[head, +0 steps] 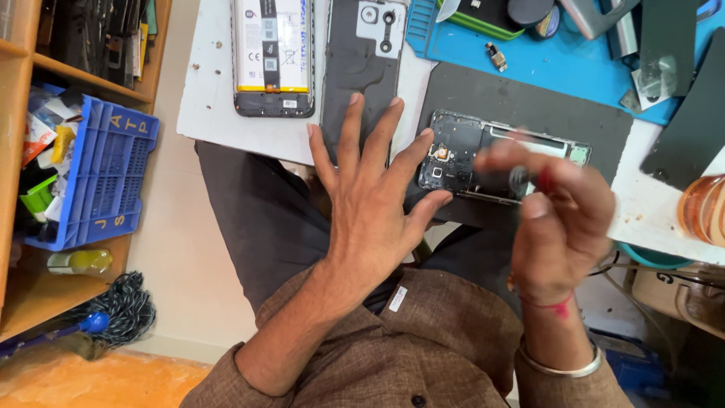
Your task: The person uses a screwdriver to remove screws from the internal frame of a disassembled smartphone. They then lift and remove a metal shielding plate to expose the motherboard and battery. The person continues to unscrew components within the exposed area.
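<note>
My left hand (370, 189) is spread flat with fingers apart, its fingertips on the near end of an opened phone frame (472, 147) and on a dark phone back cover (361, 68). The frame lies on a dark grey mat (521, 102) with its circuit parts showing. My right hand (555, 204) is blurred, closed around a small screwdriver (525, 180) with a red and dark handle, held over the frame's near edge.
A phone with its battery exposed (273, 57) lies at the white table's left. A blue work mat (559, 57) holds small parts and tools. A blue plastic crate (102, 177) sits on a wooden shelf at left. A tape roll (702, 208) is at the right edge.
</note>
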